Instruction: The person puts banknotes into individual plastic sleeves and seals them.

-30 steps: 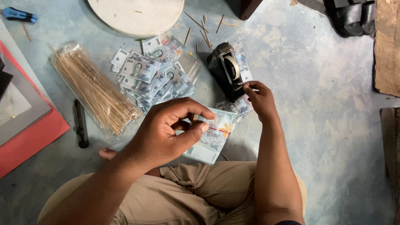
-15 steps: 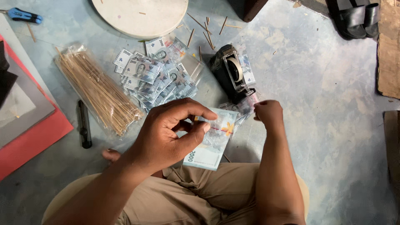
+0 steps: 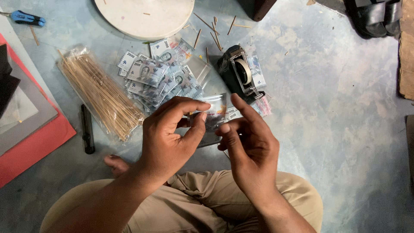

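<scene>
The sleeved banknote (image 3: 214, 113) was up in front of me, above my crossed legs, pinched at its left edge between the thumb and fingers of my left hand (image 3: 172, 136). A second before, my right hand (image 3: 248, 146) had been out at the tape dispenser (image 3: 239, 73); now it had come back to the note, its fingers loosely spread, the forefinger lying along the note's right edge and the thumb tip raised beside it. Whether a strip of tape clung to that thumb I could not tell. I judged that the reach to the dispenser was over and both hands had met on the note.

Beyond it, the pile of sleeved notes (image 3: 159, 77) lay on the floor (image 3: 336, 108), just left of the dispenser. Further left sat the bag of wooden sticks (image 3: 99, 95), with a black pen (image 3: 87, 129) beside it, and loose sticks (image 3: 213, 30) lay scattered near the round white board (image 3: 144, 15).
</scene>
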